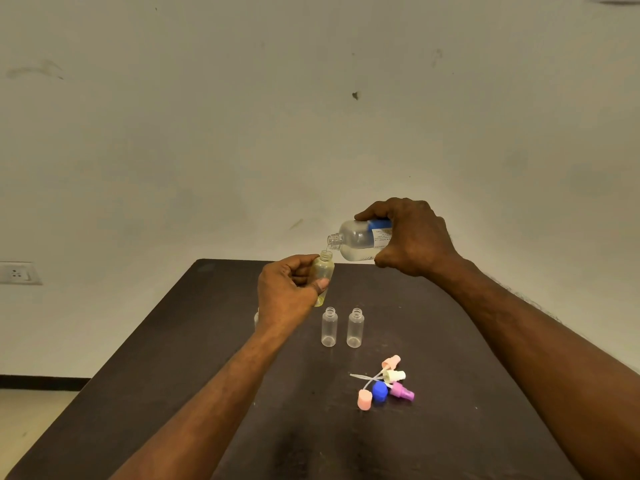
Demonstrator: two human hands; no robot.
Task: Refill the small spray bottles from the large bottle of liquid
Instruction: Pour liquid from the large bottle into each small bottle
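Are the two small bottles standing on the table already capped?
No, both small bottles stand open-necked on the table, and the spray caps lie loose nearby.

The large clear bottle [360, 239], blue-labelled and uncapped, was tipped with its mouth just above a small yellowish bottle's [323, 271] open neck. Two empty small bottles [329, 327] [355, 328] were stood upright, side by side.

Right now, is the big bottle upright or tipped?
Tipped: the big bottle lies nearly sideways in the right hand, neck over the small bottle.
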